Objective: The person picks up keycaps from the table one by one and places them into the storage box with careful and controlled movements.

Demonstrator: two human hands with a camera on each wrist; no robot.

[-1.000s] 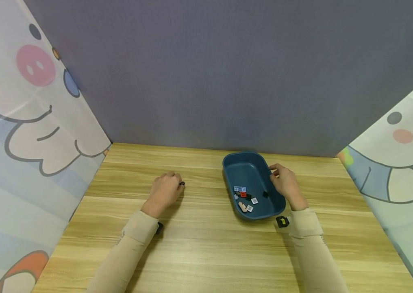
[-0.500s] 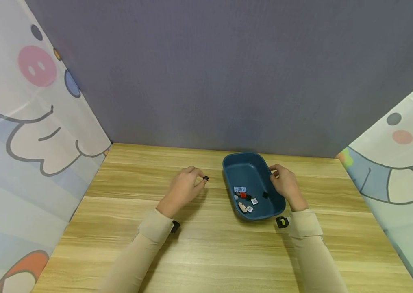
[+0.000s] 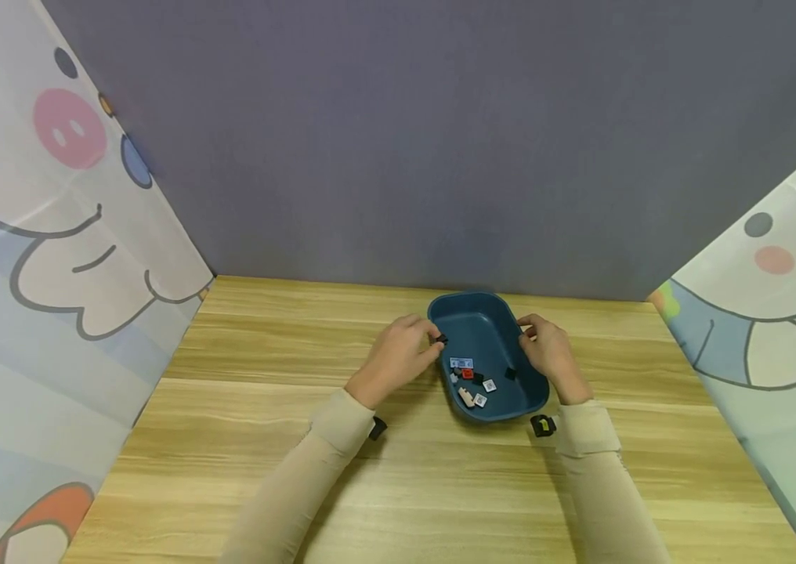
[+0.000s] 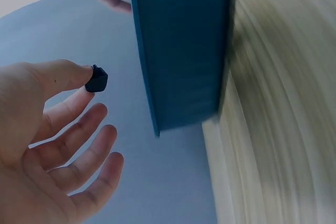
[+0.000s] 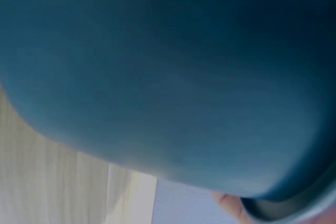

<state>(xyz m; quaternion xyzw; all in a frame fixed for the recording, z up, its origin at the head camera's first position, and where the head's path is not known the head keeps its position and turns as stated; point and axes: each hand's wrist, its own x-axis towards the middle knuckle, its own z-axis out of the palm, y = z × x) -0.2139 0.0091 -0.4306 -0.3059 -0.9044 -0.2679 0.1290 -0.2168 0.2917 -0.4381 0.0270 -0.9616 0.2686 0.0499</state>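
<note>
My left hand (image 3: 398, 354) pinches a small black block (image 4: 96, 80) between thumb and index fingertip, the other fingers loosely spread. In the head view the block overlaps the left rim of a dark blue plastic basin (image 3: 475, 330). At the opposite side, my right hand (image 3: 551, 356) grips the basin's rim, thumb on the inner side. Inside lie a light blue printed piece (image 3: 461, 363), a red piece (image 3: 468, 374), a beige piece (image 3: 466, 397), white printed tiles (image 3: 489, 385) and black pieces (image 3: 511, 374). The basin's wall (image 5: 157, 87) fills most of the right wrist view.
The basin stands on a wood-grain table (image 3: 264, 454). A grey panel (image 3: 398, 141) rises along the back edge. Cartoon-printed sheets (image 3: 17, 274) flank the table on both sides. A black wrist device (image 3: 543, 425) sits at the right cuff.
My left hand has moved right across the table, carrying the small black block from the left to the basin's left rim. The right hand and the basin have stayed put.
</note>
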